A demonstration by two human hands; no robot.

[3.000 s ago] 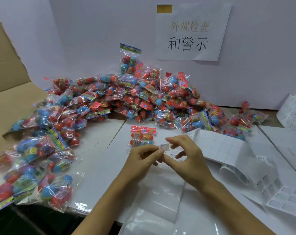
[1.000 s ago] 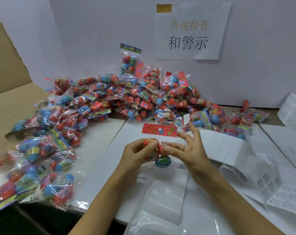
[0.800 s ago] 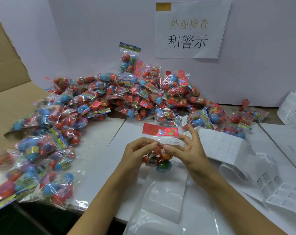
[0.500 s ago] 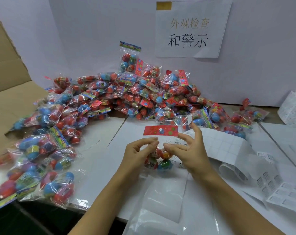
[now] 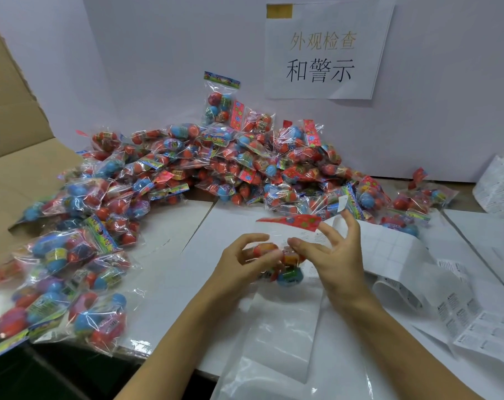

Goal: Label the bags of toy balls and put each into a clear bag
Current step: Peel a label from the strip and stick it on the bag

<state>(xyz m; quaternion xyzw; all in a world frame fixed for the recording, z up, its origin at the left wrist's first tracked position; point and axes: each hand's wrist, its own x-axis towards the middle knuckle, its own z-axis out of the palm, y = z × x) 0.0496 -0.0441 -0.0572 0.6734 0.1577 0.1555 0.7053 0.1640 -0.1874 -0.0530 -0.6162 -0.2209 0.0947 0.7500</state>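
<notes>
Both hands pinch one ball bag (image 5: 285, 255) above the table's (image 5: 164, 243) near middle: left hand (image 5: 239, 264) fingers curled on it, right hand (image 5: 331, 255) thumb-and-forefinger clamped, others splayed. Risk: label (image 5: 342, 202) stuck on right fingertip snags or creases; slippery film slips.

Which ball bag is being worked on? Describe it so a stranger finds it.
Start at the big pile of ball bags under the paper sign. In front of it, both hands, left hand and right hand, hold one bag up, alone off the table.
</notes>
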